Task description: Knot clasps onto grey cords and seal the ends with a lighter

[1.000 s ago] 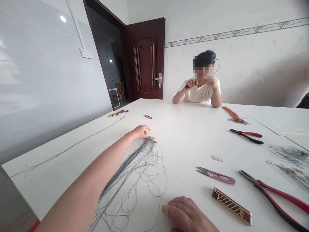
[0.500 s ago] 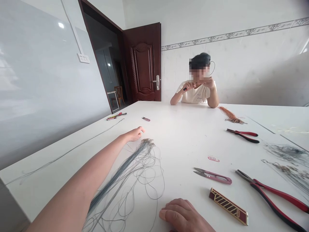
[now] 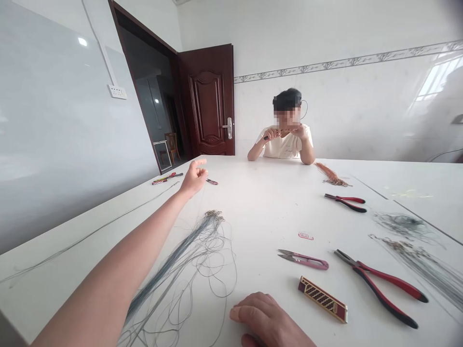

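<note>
Over the far left part of the table my left hand point(image 3: 193, 179) reaches out, index finger extended and the other fingers curled, with nothing visible in it. Its fingertips are close to small thread snips point(image 3: 212, 182), partly hidden by the hand. Under and beside my left forearm lies a bundle of grey-blue cords point(image 3: 188, 241), its metal clasp ends point(image 3: 214, 215) bunched at the far tip. My right hand point(image 3: 265, 315) rests loosely on the table, palm down, holding nothing visible. Right of it are purple-handled thread snips point(image 3: 311, 261) and a patterned maroon-and-gold case point(image 3: 322, 299).
Large red-and-black pliers point(image 3: 394, 282) and smaller pliers point(image 3: 356, 199) lie on the right, near grey cord bundles point(image 3: 415, 255). An orange cord bundle point(image 3: 327, 171) lies before a person point(image 3: 287, 144) seated opposite. Red-handled scissors point(image 3: 176, 175) lie far left.
My left hand has moved farther away, up and slightly left, with its index finger now extended. The view has shifted a little to the right; my right hand stays on the table.
</note>
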Available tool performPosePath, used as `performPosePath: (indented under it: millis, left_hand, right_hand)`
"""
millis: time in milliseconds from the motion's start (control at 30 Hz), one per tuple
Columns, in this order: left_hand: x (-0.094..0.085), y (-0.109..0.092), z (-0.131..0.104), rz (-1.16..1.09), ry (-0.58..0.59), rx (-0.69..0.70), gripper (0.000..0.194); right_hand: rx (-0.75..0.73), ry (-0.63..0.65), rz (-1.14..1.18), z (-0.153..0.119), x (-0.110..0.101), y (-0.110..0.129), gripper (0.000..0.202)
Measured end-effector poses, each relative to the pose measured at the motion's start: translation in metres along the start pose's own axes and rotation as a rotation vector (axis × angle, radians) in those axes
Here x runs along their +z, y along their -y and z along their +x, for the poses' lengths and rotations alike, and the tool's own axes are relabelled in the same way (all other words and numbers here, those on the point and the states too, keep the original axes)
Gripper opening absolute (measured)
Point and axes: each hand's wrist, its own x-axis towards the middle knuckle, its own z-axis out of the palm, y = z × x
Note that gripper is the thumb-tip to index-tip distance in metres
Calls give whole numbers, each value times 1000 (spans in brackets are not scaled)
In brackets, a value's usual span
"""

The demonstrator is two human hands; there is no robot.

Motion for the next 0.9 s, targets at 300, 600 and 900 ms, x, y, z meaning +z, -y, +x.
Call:
performPosePath:
  millis: [300,600,900]
  left_hand:
    - [93,-162,-91,-730,364,50,42]
    - [160,-192,-174,-1041,485,-70,35]
    - [170,-166,-166,-1003,424,59,29]
  right_hand:
    - [80,-906,86,13,-109,44,10]
    - [-32,-1031,319,-9,-162,85,16]
    - [151,-971,340,-4,-162,67,21]
